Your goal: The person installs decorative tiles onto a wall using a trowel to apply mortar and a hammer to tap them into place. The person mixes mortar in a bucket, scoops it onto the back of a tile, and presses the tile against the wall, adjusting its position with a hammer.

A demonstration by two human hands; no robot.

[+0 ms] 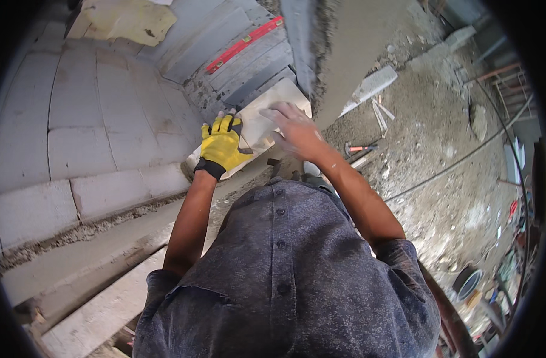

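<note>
A pale, flat stone slab point(288, 89) lies in front of me at the corner of the grey slab surface. Over its left part rests my left hand point(224, 143), in a yellow work glove with dark fingertips and a black cuff. Its fingers are spread, and nothing is gripped in them. My bare, dusty right hand point(299, 128) is at the slab's right part, its fingers stretched out and a little blurred. Whether the right palm presses on the slab I cannot tell. Beyond the slab, a red spirit level point(244, 45) lies on grey stone strips.
Large grey slabs point(76, 101) cover the left side, with a row of light blocks point(37, 209) along their near edge. A hammer point(361, 148) with an orange handle lies on the rough ground to the right. A black bucket point(467, 283) stands at the lower right.
</note>
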